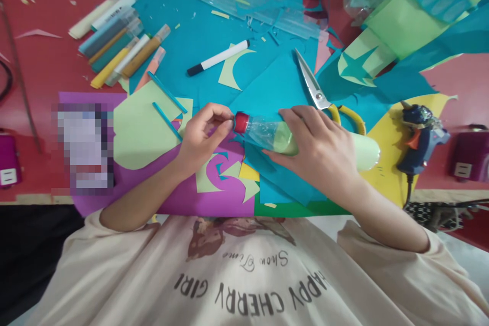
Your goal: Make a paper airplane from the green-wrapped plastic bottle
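Observation:
A clear plastic bottle (pixel 263 133) lies on its side, red cap (pixel 241 122) pointing left, with pale green paper (pixel 367 152) wrapped round its body. My right hand (pixel 315 137) is closed over the wrapped part from above. Just left of the cap, my left hand (pixel 209 135) has thumb and fingers pinched together; whatever is between the fingertips is too small to make out. Yellow-handled scissors (pixel 318 92) lie with blades apart beyond my right hand. Under the bottle are blue paper sheets (pixel 267 76) and a purple sheet (pixel 225 206).
Several markers (pixel 114 35) lie at the back left, and a white marker (pixel 219 57) in the middle. A glue gun (pixel 418 137) rests on yellow paper at right. A paper-covered piece with a star (pixel 405 25) sits back right. A blurred phone-like object (pixel 86 145) is at left.

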Demonstrator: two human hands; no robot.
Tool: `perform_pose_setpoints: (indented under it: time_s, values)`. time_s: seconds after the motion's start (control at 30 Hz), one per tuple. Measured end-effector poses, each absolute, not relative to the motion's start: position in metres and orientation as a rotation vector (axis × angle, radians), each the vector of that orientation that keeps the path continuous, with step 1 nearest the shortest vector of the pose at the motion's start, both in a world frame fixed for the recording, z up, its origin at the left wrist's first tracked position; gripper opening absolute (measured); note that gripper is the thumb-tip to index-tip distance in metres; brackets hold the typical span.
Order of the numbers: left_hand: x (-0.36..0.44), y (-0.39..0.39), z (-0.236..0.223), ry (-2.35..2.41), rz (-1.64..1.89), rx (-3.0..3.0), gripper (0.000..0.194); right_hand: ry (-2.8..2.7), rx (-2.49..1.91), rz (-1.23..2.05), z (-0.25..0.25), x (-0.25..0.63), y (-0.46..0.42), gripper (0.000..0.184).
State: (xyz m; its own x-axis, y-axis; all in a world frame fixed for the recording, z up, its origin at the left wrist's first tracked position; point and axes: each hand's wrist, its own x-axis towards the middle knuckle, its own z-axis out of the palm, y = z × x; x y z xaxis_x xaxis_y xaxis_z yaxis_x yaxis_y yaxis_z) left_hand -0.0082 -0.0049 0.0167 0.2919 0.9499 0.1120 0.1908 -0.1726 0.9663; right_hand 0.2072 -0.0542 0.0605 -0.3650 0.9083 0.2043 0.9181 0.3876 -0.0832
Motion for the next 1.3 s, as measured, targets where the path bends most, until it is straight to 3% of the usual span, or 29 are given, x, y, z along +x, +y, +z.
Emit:
perform_pose_setpoints:
  time_s: [0.33,0.63,1.3]
  values:
    - [-0.009,-0.005,0.024,1.186,0.834,1.548,0.049,-2.425,-1.645,-0.008,0.059,0.206,-0.055,0.046]
    - [-0.01,-0.002,0.021,1.128,0.871,1.469,0.044,-2.428,-1.619,-0.018,0.057,0.206,-0.056,0.044]
    - [-0.022,0.016,0.029,0.934,0.524,1.367,0.033,-2.486,-1.474,-0.003,0.058,0.203,-0.061,0.039]
